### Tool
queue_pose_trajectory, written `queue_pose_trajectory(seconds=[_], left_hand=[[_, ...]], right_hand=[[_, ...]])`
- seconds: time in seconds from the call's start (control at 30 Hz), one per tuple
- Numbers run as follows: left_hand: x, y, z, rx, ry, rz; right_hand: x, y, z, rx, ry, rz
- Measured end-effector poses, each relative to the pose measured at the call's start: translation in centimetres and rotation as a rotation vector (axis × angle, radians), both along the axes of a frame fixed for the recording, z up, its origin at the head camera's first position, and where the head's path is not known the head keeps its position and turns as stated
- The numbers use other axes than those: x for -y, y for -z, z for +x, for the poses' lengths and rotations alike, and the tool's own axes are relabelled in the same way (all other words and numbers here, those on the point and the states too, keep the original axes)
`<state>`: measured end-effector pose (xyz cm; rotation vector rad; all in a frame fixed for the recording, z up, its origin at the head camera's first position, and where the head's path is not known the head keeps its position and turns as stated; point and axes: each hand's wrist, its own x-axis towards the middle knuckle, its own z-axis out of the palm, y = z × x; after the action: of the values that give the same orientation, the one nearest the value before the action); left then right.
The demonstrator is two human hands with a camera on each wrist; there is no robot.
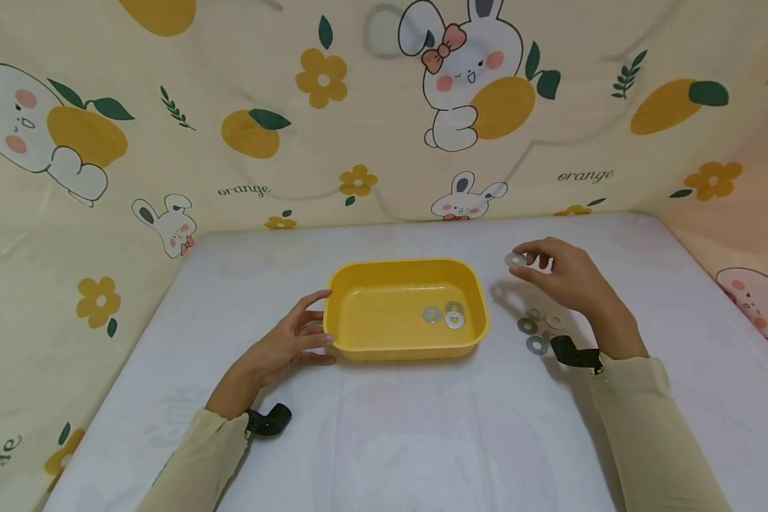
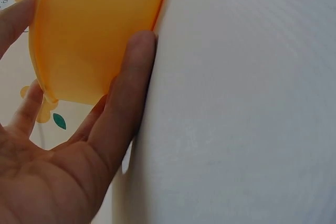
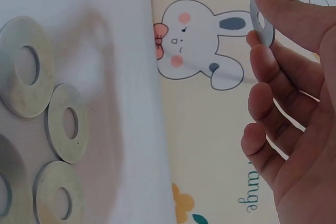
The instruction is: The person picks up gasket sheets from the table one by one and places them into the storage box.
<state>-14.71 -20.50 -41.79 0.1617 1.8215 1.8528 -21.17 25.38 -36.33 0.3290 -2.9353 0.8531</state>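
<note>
A yellow rectangular tray [image 1: 393, 353] sits on the white-covered table. My left hand [image 1: 288, 345] is at its left end, fingers spread and fairly straight against the rim and outer wall. In the left wrist view one finger [image 2: 137, 56] lies along the tray's wall, low beside the tabletop. Inside the tray, toward its right end, lie three flat metal washers [image 1: 432, 314], two of them overlapping. Right of the tray, my right hand [image 1: 566, 277] is raised, pinching a washer [image 3: 262, 19] between thumb and fingertip. Its other fingers are loosely bent.
Several more flat washers [image 1: 537, 345] lie on the table right of the tray, below my right hand; some touch each other in the right wrist view. A patterned cloth [image 1: 371, 128] with rabbits and oranges rises behind the white table surface [image 1: 384, 419] and at both sides.
</note>
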Motion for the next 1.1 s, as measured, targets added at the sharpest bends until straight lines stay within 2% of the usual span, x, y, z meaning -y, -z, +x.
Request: queue_pose_trajectory(seconds=[0.6,0.93,1.1], left_hand=[[0.0,0.2,0.0,-0.005,0.005,0.001],[0.1,0.1,0.0,0.004,-0.003,0.001],[0.1,0.1,0.0,-0.006,0.009,0.005]], right_hand=[[0.3,-1.0,0.6,-0.073,0.003,-0.03],[1.7,-0.9,0.9,-0.033,-0.035,-0.059],[2.2,-0.8,0.9,-0.058,-0.075,-0.065]])
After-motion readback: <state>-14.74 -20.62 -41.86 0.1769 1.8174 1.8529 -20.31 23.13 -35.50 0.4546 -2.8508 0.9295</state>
